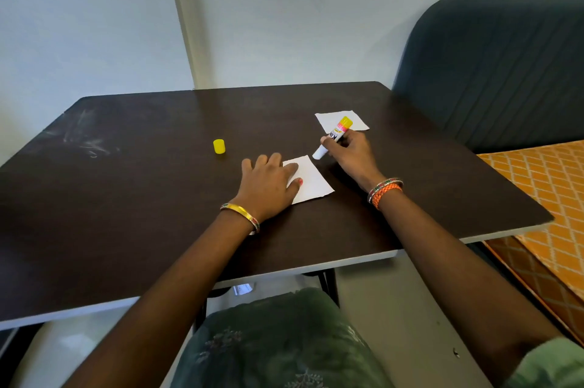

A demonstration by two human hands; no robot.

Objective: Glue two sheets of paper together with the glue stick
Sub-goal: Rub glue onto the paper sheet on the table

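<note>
My left hand lies flat pinning the near sheet, my right hand grips the glue stick; a hard stroke could wrinkle it.

A single head-worn camera looks forward and down, close over the dark table from its near edge.

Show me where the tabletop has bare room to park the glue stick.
Bare: the dark wooden table left of the yellow cap, and its near edge. Crowded: between the near white paper sheet and far white paper sheet, where the right hand holds the yellow-ended glue stick.
</note>
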